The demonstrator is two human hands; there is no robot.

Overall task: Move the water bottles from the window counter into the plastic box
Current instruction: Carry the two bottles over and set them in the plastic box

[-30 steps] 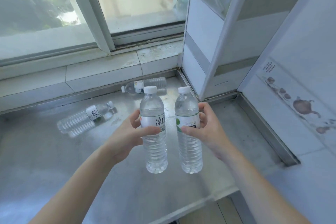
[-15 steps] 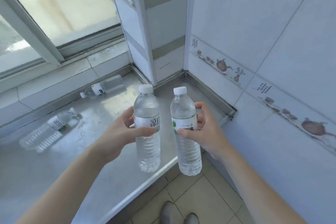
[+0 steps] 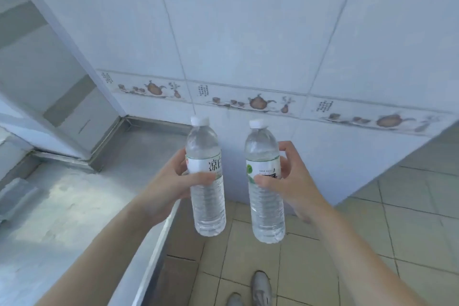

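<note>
Two clear water bottles with white caps are held upright in front of me. My left hand (image 3: 171,181) grips the left bottle (image 3: 207,194) around its white label. The right bottle (image 3: 265,201), with a green mark on its label, is gripped at the label by my right hand (image 3: 290,181). Both bottles hang over the tiled floor, just past the front edge of the steel window counter (image 3: 74,206). A blurred end of another bottle (image 3: 15,196) lies on the counter at the far left. The plastic box is out of view.
A white tiled wall (image 3: 273,32) with a band of teapot pictures stands straight ahead. A tiled pillar (image 3: 49,69) rises at the counter's back left. Beige floor tiles (image 3: 409,231) spread to the right, and grey shoes (image 3: 260,288) show below.
The view has swung right, away from the window. The two held bottles have come off the counter area and now hang over the floor. The lying bottles have slid almost out of view.
</note>
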